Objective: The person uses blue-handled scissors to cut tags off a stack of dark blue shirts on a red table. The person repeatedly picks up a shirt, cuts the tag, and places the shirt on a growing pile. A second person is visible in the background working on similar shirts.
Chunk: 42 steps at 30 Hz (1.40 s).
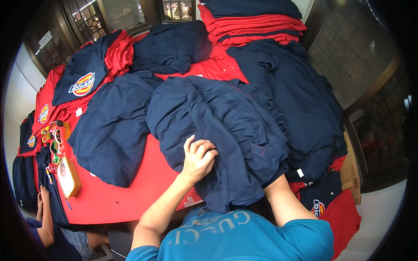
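Observation:
A crumpled navy shirt (217,130) with a few red stitch marks lies in front of me, its near edge hanging by my chest. On its near left part rests my left hand (200,158), fingers bent and closed on the cloth. My right forearm goes in under the shirt's near right edge; the right hand is hidden inside the fabric. Left of this shirt is another navy garment (115,126), spread loosely. A larger navy shirt (300,104) with a small white label lies to the right.
Red cloth (117,204) covers the table. Folded red and navy shirts (252,24) are stacked at the back. Navy shirts with a round logo (80,82) lie at the far left, near a yellow-edged case (67,176). Another person's hands (43,198) are at the lower left.

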Each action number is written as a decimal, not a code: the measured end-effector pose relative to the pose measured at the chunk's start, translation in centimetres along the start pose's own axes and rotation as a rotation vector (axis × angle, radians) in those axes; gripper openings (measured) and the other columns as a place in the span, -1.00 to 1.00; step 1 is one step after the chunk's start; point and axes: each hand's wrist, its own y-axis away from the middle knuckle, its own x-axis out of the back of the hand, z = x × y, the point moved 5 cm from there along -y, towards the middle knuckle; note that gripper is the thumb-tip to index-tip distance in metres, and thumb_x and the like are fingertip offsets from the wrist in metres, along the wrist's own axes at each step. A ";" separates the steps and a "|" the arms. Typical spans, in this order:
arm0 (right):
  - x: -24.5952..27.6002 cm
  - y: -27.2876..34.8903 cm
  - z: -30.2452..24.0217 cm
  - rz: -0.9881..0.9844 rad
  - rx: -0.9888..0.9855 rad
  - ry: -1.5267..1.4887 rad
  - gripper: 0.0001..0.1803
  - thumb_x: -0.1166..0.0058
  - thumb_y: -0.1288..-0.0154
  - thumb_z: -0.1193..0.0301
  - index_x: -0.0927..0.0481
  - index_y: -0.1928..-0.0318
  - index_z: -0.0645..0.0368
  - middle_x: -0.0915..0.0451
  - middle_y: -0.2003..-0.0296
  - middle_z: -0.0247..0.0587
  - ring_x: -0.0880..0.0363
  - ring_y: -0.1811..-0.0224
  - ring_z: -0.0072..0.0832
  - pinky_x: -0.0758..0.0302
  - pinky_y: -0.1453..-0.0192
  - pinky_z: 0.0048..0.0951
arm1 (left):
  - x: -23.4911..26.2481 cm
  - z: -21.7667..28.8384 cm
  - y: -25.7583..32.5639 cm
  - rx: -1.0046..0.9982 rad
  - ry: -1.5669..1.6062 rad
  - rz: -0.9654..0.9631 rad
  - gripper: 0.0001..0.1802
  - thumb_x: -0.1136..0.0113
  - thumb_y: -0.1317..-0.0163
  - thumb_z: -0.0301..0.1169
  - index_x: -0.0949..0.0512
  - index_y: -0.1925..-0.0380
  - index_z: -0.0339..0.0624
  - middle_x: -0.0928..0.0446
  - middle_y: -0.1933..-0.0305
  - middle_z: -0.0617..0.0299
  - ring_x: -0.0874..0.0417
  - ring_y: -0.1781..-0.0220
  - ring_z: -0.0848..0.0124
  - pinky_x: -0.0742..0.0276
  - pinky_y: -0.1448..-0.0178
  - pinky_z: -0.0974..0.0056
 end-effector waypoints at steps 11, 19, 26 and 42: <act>-0.5 0.0 0.4 -0.006 -0.006 0.005 -0.05 0.17 -0.25 -0.32 -0.07 -0.48 -0.02 0.03 -0.47 0.08 0.09 -0.50 0.11 0.08 -0.40 0.37 | 2.5 -1.4 -0.3 0.046 0.366 0.178 -0.67 -0.28 0.26 -0.63 -0.43 0.42 -0.18 -0.45 0.37 0.10 -0.49 0.40 0.21 -0.36 0.38 0.18; -0.5 -0.1 0.7 0.009 -0.032 0.035 -0.05 0.15 -0.25 -0.32 -0.08 -0.48 -0.02 0.04 -0.48 0.09 0.10 -0.51 0.11 0.11 -0.40 0.38 | 7.9 -0.3 3.4 0.042 0.230 0.089 -0.72 -0.31 0.32 -0.50 -0.43 0.53 -0.21 -0.48 0.38 0.11 -0.46 0.50 0.23 -0.39 0.41 0.22; 0.1 1.4 0.5 0.026 -0.070 0.093 -0.04 0.14 -0.24 -0.32 -0.08 -0.48 -0.02 0.04 -0.48 0.09 0.12 -0.51 0.12 0.12 -0.41 0.39 | 7.2 -1.0 6.0 0.303 0.269 0.087 -0.69 -0.33 0.25 -0.61 -0.45 0.45 -0.22 -0.53 0.20 0.04 -0.61 0.21 0.13 -0.59 0.15 0.22; -15.0 3.8 -3.2 -0.890 -0.447 1.326 -0.04 0.12 -0.23 -0.31 -0.08 -0.48 -0.02 0.06 -0.48 0.10 0.14 -0.52 0.13 0.17 -0.42 0.40 | 8.5 -2.0 3.0 0.722 1.846 0.214 0.18 0.00 -0.12 0.37 0.26 -0.51 -0.06 0.18 -0.58 0.12 -0.02 -0.55 0.23 -0.01 -0.53 0.12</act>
